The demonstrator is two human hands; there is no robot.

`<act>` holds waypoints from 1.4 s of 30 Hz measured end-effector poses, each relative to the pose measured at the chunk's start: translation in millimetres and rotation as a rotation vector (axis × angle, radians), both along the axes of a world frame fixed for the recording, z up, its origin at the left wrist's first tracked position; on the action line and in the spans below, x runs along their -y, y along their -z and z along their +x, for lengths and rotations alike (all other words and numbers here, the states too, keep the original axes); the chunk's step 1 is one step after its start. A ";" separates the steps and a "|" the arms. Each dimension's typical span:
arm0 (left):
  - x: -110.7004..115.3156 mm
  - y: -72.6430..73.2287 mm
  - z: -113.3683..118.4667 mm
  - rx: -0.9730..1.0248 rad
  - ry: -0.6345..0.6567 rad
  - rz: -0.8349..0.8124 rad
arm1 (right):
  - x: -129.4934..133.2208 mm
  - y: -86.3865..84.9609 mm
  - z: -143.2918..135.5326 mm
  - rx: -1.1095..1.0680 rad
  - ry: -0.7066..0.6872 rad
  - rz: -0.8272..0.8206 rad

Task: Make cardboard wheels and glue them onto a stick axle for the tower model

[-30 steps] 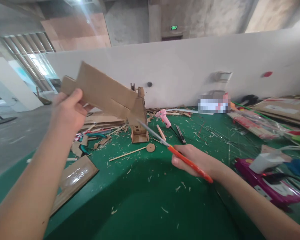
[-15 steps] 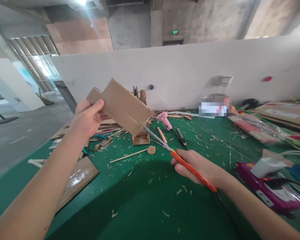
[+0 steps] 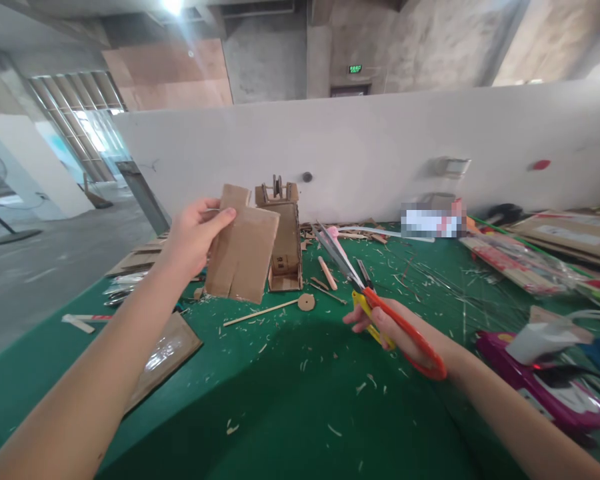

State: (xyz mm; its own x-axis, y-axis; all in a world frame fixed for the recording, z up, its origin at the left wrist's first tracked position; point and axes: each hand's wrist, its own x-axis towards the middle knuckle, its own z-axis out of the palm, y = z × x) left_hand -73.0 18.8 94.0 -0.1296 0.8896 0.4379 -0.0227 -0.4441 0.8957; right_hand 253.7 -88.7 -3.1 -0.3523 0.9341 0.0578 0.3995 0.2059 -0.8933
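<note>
My left hand (image 3: 193,233) pinches a piece of cardboard (image 3: 245,250) by its narrow upper tab, thumb on the near face. A short slit runs up from the cardboard's lower edge. To the right, my right hand (image 3: 380,323) grips scissors (image 3: 363,283) with orange and yellow handles, their blades parted and pointing up and left, apart from the cardboard. Behind the cardboard stands an upright cardboard structure (image 3: 286,233) with small discs on top, partly covered. A round cardboard disc (image 3: 306,302) lies on the green table (image 3: 280,413) at the end of a thin stick (image 3: 260,313).
A pink glue gun (image 3: 334,232) lies partly behind the scissor blades. At right sits a purple power strip (image 3: 540,380) with plugs. Cardboard sheets (image 3: 570,227) are stacked at the far right, and a flat brown cardboard piece (image 3: 167,353) lies under my left forearm. Scraps litter the tabletop.
The scissors have come out of the cardboard's slit, moved right and spread apart. My left hand has turned the cardboard so its tab points up, exposing more of the structure behind.
</note>
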 end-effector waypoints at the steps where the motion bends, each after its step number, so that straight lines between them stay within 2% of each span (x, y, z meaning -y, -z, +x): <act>1: 3.5 1.6 6.2 -0.036 0.018 -0.013 | 0.7 1.7 -5.6 -0.054 0.016 -0.039; 5: 21.5 12.2 34.6 -0.158 0.111 -0.034 | 0.7 7.2 -30.2 -0.381 0.075 -0.168; 8: 36.6 25.2 56.0 -0.298 0.191 -0.056 | -1.1 7.9 -42.8 -0.590 0.071 -0.193; 11: 49.9 38.9 74.9 -0.399 0.343 -0.080 | -2.1 6.8 -47.6 -0.642 0.050 -0.187; 13: 55.1 44.9 82.9 -0.409 0.398 -0.082 | -2.5 6.0 -48.7 -0.621 0.051 -0.172; 17: 50.8 43.9 75.1 -0.414 0.487 -0.135 | -5.5 3.0 -50.0 -0.593 0.198 -0.088; 18: 47.2 41.9 68.6 -0.410 0.564 -0.186 | -6.9 1.8 -49.6 -0.597 0.252 -0.049; 21: 36.1 40.6 50.0 -0.462 0.918 -0.433 | -11.9 -1.4 -44.6 -0.625 0.406 0.081; 22: 33.6 43.5 47.3 -0.458 1.000 -0.481 | -13.6 -2.2 -41.9 -0.641 0.453 0.114; 23: 32.3 48.4 47.4 -0.427 1.029 -0.506 | -15.2 -2.8 -38.9 -0.660 0.496 0.137; 26: 35.2 71.6 62.3 -0.138 0.926 -0.514 | -18.9 -3.4 -30.5 -0.724 0.611 0.181; 28: 40.9 87.7 78.1 -0.033 0.943 -0.577 | -19.7 -3.1 -27.3 -0.746 0.672 0.194; 29: 43.8 94.3 85.5 -0.003 0.949 -0.609 | -19.7 -2.7 -26.5 -0.746 0.682 0.196; 31: 47.7 102.9 96.3 0.075 0.877 -0.616 | -19.6 -1.1 -25.5 -0.729 0.645 0.194; 35: 42.5 104.3 97.9 0.268 0.643 -0.481 | -22.0 5.2 -15.7 -0.550 0.508 0.180; 38: 32.7 97.2 88.7 0.389 0.518 -0.409 | -25.0 7.9 1.6 -0.155 0.383 0.220; 40: 28.4 92.3 83.5 0.432 0.487 -0.386 | -25.6 6.9 12.5 0.123 0.271 0.261; 42: 26.8 89.2 81.2 0.463 0.469 -0.372 | -24.5 4.6 18.8 0.294 0.172 0.283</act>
State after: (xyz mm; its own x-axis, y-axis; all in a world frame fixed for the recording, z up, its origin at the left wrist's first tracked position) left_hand 8.2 -8.1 4.8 0.2011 0.9753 0.0910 -0.5451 0.0342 0.8377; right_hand 272.6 -64.2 -7.7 -0.2330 0.9424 0.2398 0.6782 0.3342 -0.6545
